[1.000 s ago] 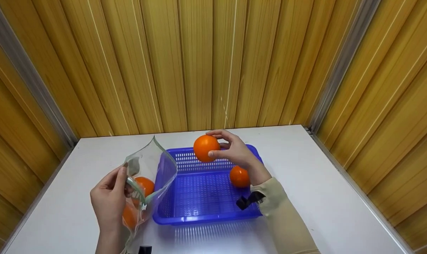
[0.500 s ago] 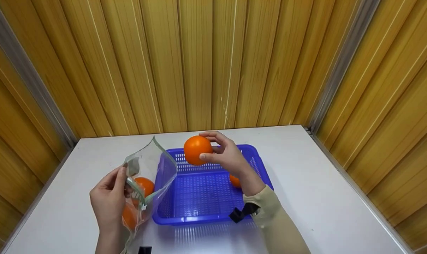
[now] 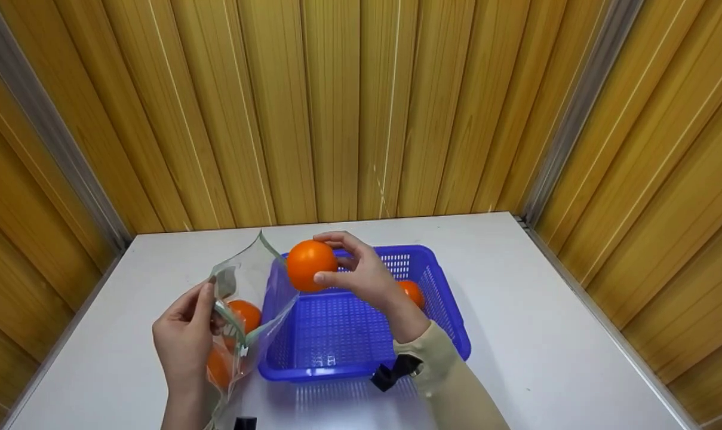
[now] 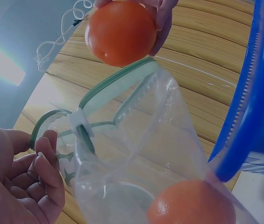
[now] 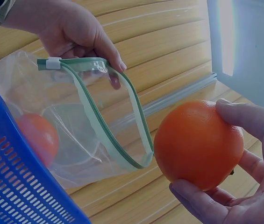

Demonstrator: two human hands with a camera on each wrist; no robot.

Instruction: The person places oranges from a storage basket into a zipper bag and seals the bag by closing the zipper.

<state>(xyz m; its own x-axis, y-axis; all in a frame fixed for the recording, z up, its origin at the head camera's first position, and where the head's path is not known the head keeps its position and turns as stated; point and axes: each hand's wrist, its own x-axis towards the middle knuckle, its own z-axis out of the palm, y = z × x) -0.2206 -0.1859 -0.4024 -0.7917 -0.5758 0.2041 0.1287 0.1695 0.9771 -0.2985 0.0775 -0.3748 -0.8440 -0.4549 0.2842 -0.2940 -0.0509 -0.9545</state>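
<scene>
My left hand (image 3: 184, 334) pinches the edge of a clear slider zip bag (image 4: 136, 140) with a green seal. The bag's mouth gapes wide, and its white slider (image 5: 53, 63) sits at one end of the seal. Oranges show through the plastic, one (image 4: 192, 205) low in the left wrist view. My right hand (image 3: 361, 272) grips another orange (image 5: 199, 144) between thumb and fingers. That fruit is right at the far rim of the bag's mouth, above the basket's left side. One more orange (image 3: 411, 293) lies in the blue basket (image 3: 361, 371), partly hidden by my right wrist.
The perforated blue basket stands on a white table (image 3: 552, 334), just right of the bag. Wood-look panels (image 3: 331, 107) close off the back and both sides. A white cord (image 4: 59, 35) hangs in the left wrist view.
My right hand has carried its orange leftward and slightly down, from over the basket to the bag's mouth. The left hand and bag have stayed in place.
</scene>
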